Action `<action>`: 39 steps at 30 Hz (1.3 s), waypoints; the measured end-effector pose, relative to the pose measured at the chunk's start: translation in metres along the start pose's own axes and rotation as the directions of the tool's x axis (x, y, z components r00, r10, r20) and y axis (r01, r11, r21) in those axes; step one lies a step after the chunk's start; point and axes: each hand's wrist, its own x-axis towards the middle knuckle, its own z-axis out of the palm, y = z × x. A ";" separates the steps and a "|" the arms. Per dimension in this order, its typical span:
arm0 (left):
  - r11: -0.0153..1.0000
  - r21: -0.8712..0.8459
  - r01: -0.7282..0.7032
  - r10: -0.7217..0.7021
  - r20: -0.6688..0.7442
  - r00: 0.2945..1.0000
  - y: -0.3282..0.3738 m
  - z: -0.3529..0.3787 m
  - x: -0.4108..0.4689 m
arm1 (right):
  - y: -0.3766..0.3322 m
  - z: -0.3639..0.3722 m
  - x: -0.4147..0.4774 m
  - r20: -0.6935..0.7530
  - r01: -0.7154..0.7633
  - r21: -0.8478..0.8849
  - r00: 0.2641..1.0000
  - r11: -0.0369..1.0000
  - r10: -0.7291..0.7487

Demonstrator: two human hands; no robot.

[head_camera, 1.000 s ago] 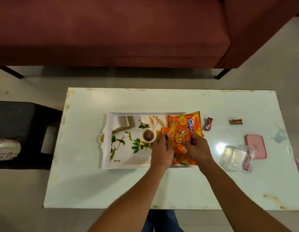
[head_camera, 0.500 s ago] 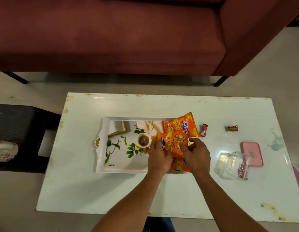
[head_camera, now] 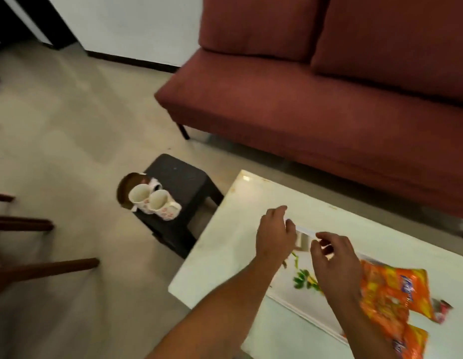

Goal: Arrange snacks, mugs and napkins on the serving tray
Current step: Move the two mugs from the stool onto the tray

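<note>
Hovering with left hand point(head_camera: 275, 235) and right hand point(head_camera: 334, 260) over the tray point(head_camera: 306, 230) on the desk point(head_camera: 225, 255), both grips loosely curled, empty. Probably going next for the mugs point(head_camera: 154, 202) on the stool point(head_camera: 183, 182): taking them by the handles, keeping them upright.

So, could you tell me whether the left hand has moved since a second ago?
Yes: the left hand has left the snack packets and shifted across the serving tray toward its end nearest the stool.

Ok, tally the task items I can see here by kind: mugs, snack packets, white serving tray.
Floral mugs, on the black stool: 2
Orange snack packets: 2
White serving tray: 1
Total: 5
</note>
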 end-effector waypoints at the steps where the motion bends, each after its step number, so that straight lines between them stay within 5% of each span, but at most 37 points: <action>1: 1.000 0.010 0.003 -0.002 -0.045 0.999 -0.009 -0.026 0.013 | -0.024 0.016 0.005 0.051 0.035 0.023 0.998 0.999 -0.036; 12: 0.961 0.121 0.249 -0.178 -0.419 0.890 -0.219 -0.253 0.078 | -0.219 0.232 0.015 0.446 0.291 -0.027 0.859 0.956 -0.249; 18: 0.914 0.214 0.344 -0.273 -0.300 0.914 -0.322 -0.282 0.091 | -0.257 0.334 0.019 0.590 0.414 -0.174 0.770 0.893 -0.242; 23: 0.925 0.266 0.272 -0.246 -0.127 0.961 -0.356 -0.273 0.112 | -0.257 0.382 0.026 0.622 0.477 -0.312 0.756 0.822 -0.203; 39: 0.932 0.260 0.251 -0.211 -0.170 0.962 -0.369 -0.269 0.143 | -0.247 0.390 0.035 0.619 0.483 -0.321 0.758 0.814 -0.206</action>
